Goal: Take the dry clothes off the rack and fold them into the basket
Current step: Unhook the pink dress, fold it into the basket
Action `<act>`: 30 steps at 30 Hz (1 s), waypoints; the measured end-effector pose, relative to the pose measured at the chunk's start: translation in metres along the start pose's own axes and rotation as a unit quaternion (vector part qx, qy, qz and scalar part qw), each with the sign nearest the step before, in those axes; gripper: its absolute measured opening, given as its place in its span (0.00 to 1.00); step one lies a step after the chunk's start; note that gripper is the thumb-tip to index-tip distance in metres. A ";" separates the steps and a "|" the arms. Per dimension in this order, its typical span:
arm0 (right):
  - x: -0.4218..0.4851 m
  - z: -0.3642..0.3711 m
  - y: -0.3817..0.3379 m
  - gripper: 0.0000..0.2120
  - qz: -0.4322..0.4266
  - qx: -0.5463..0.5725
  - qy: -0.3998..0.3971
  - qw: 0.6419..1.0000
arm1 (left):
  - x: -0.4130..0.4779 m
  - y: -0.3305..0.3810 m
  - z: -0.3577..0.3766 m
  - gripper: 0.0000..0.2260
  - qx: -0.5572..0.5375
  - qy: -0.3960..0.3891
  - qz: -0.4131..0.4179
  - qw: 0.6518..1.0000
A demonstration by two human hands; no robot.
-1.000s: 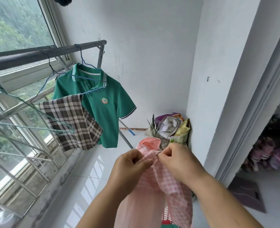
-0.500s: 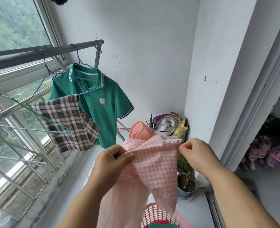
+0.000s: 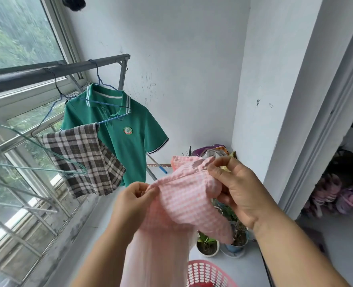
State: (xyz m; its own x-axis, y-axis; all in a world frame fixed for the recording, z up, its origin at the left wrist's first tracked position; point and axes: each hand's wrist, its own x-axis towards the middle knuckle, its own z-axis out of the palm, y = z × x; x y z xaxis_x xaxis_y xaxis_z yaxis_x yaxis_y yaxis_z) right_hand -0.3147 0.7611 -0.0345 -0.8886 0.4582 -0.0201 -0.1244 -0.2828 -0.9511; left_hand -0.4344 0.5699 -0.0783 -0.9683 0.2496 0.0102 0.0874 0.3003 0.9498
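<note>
**A:** Since a second ago both hands have drawn apart, stretching the pink gingham garment (image 3: 189,200) between them.

**B:** Grips?

**A:** The left hand (image 3: 137,196) pinches one end of its top edge. The right hand (image 3: 234,184), raised higher, pinches the ruffled end. The cloth hangs over the basket (image 3: 209,273) on the floor.

**B:** Which step?

**A:** Folding, barely begun, I'd judge. Next, bring the edges together evenly, then lower it in. A green polo shirt (image 3: 130,141) and plaid cloth (image 3: 84,160) hang at the rack (image 3: 57,71) bar's far end.
</note>
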 end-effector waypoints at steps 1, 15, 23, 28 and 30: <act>0.002 0.005 0.000 0.06 0.005 0.015 0.018 1.000 | 0.000 0.001 0.002 0.07 0.048 0.007 0.000 0.999; 0.026 0.048 -0.006 0.05 -0.010 0.024 0.049 0.998 | -0.011 0.049 0.035 0.10 -0.024 -0.226 0.065 0.972; 0.030 0.040 -0.009 0.05 -0.032 0.022 0.031 0.999 | -0.002 0.056 0.048 0.05 -0.088 -0.191 0.019 0.978; 0.035 0.021 -0.010 0.05 -0.072 -0.028 0.043 0.996 | 0.006 0.065 0.044 0.12 -0.169 -0.203 -0.056 0.963; 0.037 0.012 -0.006 0.05 -0.076 -0.101 0.013 0.992 | 0.012 0.065 0.040 0.11 -0.196 -0.205 -0.063 0.957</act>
State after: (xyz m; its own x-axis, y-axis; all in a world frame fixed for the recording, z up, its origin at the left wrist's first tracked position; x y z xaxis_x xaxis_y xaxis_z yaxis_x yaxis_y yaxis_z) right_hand -0.3518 0.7692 -0.0259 -0.8539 0.5055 0.1237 -0.1636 -0.0351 -0.9859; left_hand -0.4310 0.6293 -0.0292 -0.7856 0.5981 -0.1585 -0.1957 0.0028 0.9807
